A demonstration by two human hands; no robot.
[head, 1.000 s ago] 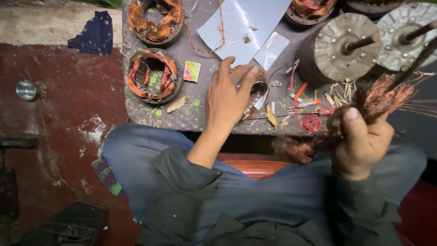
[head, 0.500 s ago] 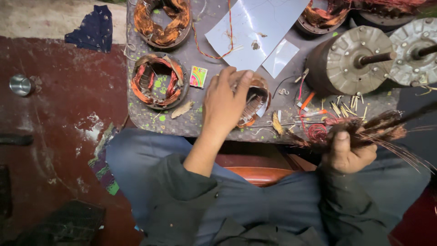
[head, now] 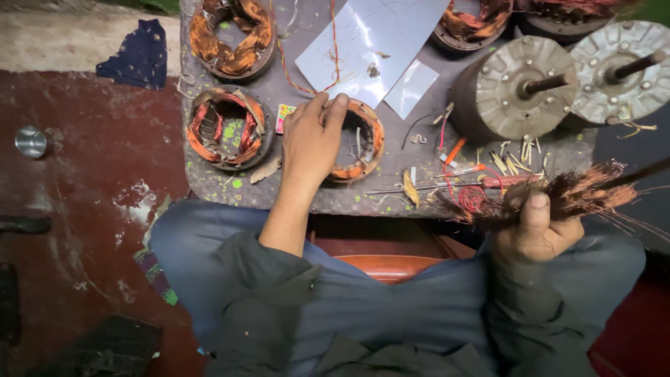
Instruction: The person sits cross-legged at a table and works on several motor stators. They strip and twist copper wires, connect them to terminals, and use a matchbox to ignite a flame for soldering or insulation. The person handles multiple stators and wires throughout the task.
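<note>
Left hand [head: 312,143] spread flat, pressing down on a round metal ring wound with orange copper wire [head: 357,142] on the grey speckled work board [head: 328,202]. Fingers [head: 328,112] curled over the far rim of the ring. Right hand [head: 536,234] closed tight around a messy bunch of burnt brown and copper wires [head: 572,195], held just off the near edge of the board, above the lap.

Could scratch or poke skin, with those thin loose wire ends sticking out to the side. Could snag the red thin wire coil [head: 473,200] and small sticks lying just beside the bunch and drag them off the edge. Could slide the ring sideways into the other copper-wound ring [head: 225,129] nearby if the pressing hand slips. Could drop bits of wire onto the blue trousers [head: 391,300] and the red floor [head: 84,209]
</note>
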